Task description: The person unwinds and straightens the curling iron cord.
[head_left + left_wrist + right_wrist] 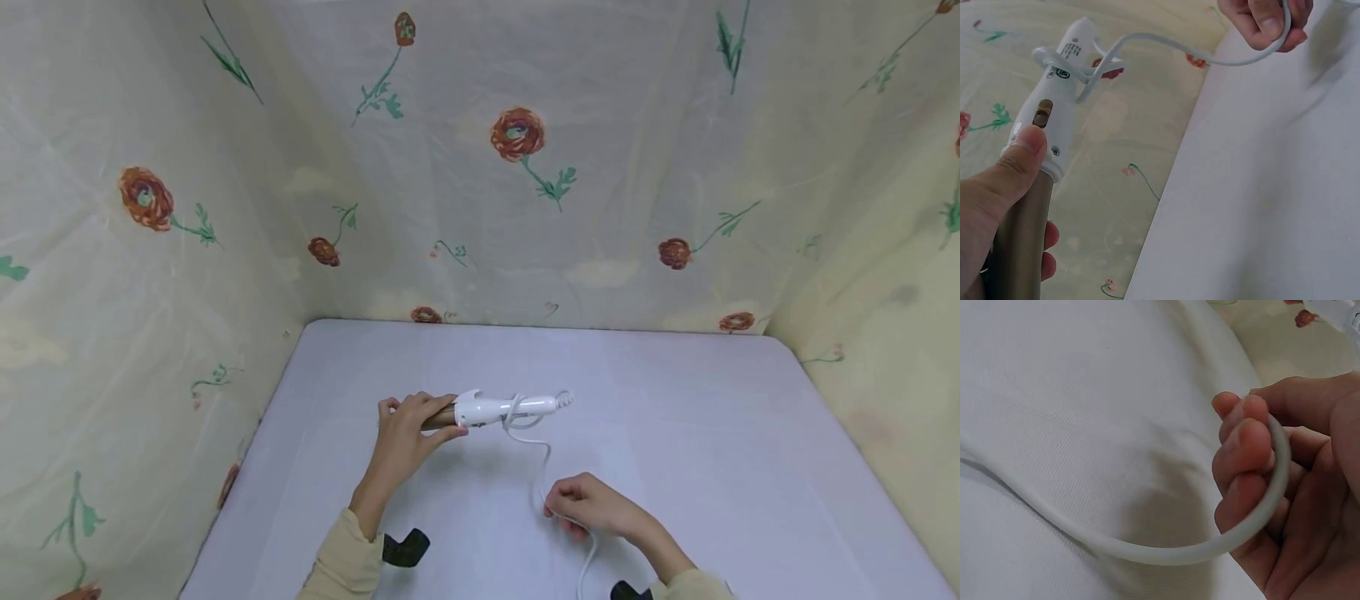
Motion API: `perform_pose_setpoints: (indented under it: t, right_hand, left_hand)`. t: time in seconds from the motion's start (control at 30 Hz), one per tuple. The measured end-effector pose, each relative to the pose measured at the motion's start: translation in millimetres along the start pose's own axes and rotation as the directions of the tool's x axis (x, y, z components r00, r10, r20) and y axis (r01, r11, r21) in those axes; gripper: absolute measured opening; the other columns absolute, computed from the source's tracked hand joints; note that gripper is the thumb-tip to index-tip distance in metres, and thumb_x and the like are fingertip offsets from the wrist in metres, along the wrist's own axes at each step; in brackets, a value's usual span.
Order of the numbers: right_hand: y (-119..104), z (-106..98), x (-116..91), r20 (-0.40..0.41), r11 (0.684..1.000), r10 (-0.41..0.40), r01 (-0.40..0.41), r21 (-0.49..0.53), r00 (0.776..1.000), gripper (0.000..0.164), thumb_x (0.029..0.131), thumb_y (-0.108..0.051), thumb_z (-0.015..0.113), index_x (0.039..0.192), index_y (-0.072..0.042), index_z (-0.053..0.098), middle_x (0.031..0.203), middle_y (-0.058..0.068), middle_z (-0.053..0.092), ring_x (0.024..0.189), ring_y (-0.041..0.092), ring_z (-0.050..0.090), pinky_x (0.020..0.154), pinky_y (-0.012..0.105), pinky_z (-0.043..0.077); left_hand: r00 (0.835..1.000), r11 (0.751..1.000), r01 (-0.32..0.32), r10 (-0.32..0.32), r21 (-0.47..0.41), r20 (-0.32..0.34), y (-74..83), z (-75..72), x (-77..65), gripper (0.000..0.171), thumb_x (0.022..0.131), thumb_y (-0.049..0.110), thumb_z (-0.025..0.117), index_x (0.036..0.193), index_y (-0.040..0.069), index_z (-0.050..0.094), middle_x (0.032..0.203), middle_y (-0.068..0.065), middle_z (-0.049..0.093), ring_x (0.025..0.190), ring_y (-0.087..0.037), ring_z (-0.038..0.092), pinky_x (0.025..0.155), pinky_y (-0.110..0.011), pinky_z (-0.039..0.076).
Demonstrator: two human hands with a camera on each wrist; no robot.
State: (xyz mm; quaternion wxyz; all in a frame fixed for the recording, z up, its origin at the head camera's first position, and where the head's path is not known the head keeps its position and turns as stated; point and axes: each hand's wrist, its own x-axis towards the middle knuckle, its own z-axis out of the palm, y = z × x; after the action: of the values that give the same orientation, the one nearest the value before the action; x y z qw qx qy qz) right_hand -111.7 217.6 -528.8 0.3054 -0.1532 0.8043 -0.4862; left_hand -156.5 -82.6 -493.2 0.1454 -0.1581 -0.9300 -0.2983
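Observation:
My left hand (405, 437) grips a curling iron (489, 410) by its bronze barrel (1025, 231), holding it nearly level above the table. The white handle points right, and in the left wrist view my thumb lies against its lower end, just below a small brown slide switch (1042, 114). A white cord (548, 457) is looped around the handle and hangs down from it. My right hand (592, 504) pinches this cord lower down, close over the table. In the right wrist view the cord (1160, 555) bends around my curled fingers and runs off left.
The table (697, 417) has a white cover and rounded back corners. Flower-patterned sheeting (600, 175) stands behind it and on both sides. A black wrist mount (406, 548) sits by my left sleeve. The cord's far end leaves the bottom of the head view.

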Motion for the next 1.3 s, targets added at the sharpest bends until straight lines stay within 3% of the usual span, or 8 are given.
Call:
perform_pose_setpoints:
  t: [0.3,0.63,1.0,1.17,1.3]
  right_hand:
    - [6,-10,17,-0.065,0.996,0.085,-0.086,-0.025,0.994,0.028,0.094,-0.022,0.052,0.090,0.001,0.068,0.050,-0.006,0.044,0.042,0.005,0.041,0.044,0.019,0.034]
    - [12,-36,31,-0.216,0.987,0.156,-0.162,-0.012,0.964,0.029,0.095,-0.025,0.052,0.094,0.000,0.069,0.050,-0.006,0.042,0.042,0.006,0.036,0.043,0.020,0.030]
    - [6,-61,34,-0.332,0.987,0.158,-0.148,0.056,0.930,0.030,0.095,-0.018,0.050,0.095,0.008,0.064,0.054,-0.005,0.042,0.045,0.007,0.039,0.045,0.022,0.033]
    - [4,-71,34,-0.350,0.988,0.153,-0.138,0.066,0.924,0.024,0.094,-0.014,0.048,0.090,0.006,0.062,0.055,-0.005,0.042,0.046,0.007,0.040,0.046,0.022,0.034]
    - [0,-75,31,-0.359,0.986,0.166,-0.154,0.063,0.918,0.026,0.095,-0.018,0.049,0.102,0.001,0.065,0.056,-0.005,0.044,0.047,0.007,0.041,0.046,0.023,0.035]
  left_hand:
    - [0.999,0.999,-0.034,0.034,-0.011,0.001,-2.5,-0.4,-2.1,0.053,0.069,0.045,0.077,0.117,0.026,0.067,0.096,0.003,0.069,0.085,-0.015,0.059,0.084,-0.042,0.025]
    - [0.998,0.999,-0.034,0.035,-0.037,0.044,-2.0,-3.9,-3.8,0.054,0.070,0.042,0.077,0.119,0.024,0.067,0.098,0.003,0.068,0.090,-0.017,0.060,0.086,-0.043,0.025]
    - [0.992,0.995,-0.088,0.091,-0.035,0.092,-4.7,-5.2,-4.9,0.055,0.070,0.048,0.073,0.120,0.027,0.066,0.095,0.006,0.067,0.089,-0.013,0.059,0.089,-0.046,0.025]
    - [0.989,0.994,-0.109,0.111,-0.023,0.101,-4.9,-4.3,-5.4,0.054,0.072,0.053,0.070,0.121,0.030,0.065,0.094,0.009,0.067,0.088,-0.009,0.057,0.090,-0.045,0.025]
    - [0.987,0.994,-0.111,0.113,-0.021,0.112,-5.3,-3.5,-5.5,0.054,0.072,0.052,0.071,0.121,0.031,0.065,0.095,0.009,0.066,0.087,-0.009,0.057,0.090,-0.045,0.024]
